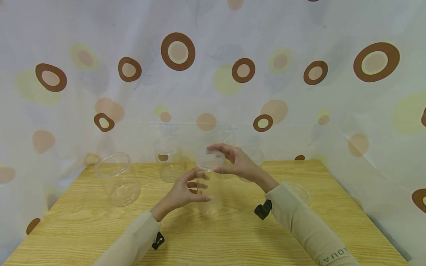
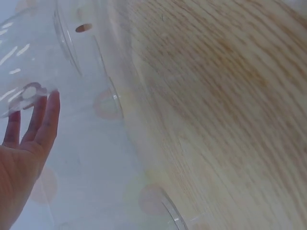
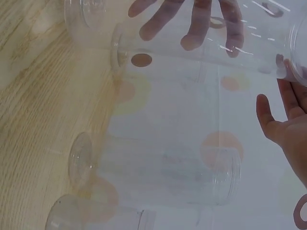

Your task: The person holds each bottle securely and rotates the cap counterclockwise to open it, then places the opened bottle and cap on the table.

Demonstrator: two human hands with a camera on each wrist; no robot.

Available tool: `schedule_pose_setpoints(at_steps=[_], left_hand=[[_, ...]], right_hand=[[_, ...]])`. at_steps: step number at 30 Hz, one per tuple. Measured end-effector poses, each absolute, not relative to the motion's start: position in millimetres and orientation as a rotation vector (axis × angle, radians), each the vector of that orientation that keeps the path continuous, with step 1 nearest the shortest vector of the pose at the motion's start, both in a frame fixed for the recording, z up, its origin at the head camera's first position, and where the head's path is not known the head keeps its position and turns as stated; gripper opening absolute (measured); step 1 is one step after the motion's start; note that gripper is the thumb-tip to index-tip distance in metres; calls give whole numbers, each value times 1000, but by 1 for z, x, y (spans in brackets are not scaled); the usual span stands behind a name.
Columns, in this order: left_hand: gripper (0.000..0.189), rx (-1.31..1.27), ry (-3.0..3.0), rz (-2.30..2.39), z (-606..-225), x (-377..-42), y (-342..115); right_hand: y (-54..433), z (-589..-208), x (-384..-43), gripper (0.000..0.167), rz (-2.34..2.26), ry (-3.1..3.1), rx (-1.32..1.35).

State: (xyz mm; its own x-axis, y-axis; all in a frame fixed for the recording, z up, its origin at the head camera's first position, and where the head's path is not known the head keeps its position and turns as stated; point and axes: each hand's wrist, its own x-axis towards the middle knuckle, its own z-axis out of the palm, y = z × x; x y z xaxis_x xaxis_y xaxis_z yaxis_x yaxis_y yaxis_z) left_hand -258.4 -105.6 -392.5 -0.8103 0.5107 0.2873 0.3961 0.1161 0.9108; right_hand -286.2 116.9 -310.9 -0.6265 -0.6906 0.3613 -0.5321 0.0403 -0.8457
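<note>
A tall clear plastic jar (image 1: 210, 192) stands upright in the middle, over the wooden table. My left hand (image 1: 184, 190) holds its side, thumb in front and fingers behind, showing through the clear wall in the right wrist view. At the top of the jar is a round clear lid (image 1: 210, 162). My right hand (image 1: 241, 162) grips this lid by its edge, thumb at the near side and fingers at the far side. The left wrist view catches the left hand (image 2: 24, 148) beside the jar wall (image 2: 29, 52).
A wide jar (image 1: 116, 181) with an open top is on the left of the table. Behind the hands are another clear jar (image 1: 169, 162) and more clear containers (image 3: 163, 170) near the patterned backdrop. A clear disc (image 1: 303, 194) lies on the right, partly behind the right sleeve.
</note>
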Motion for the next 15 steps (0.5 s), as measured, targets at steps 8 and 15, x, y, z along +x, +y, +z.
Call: schedule_pose_setpoints(at_steps=[8,15], left_hand=[[78,941,2203,1799,-392,-260,-107],[77,883,2284,1816,-395,-260,-106]], right_hand=[[122,-308,-291,66,-1587,2011,-1333],[120,-310,-284,70,-1554,2280,-1293]])
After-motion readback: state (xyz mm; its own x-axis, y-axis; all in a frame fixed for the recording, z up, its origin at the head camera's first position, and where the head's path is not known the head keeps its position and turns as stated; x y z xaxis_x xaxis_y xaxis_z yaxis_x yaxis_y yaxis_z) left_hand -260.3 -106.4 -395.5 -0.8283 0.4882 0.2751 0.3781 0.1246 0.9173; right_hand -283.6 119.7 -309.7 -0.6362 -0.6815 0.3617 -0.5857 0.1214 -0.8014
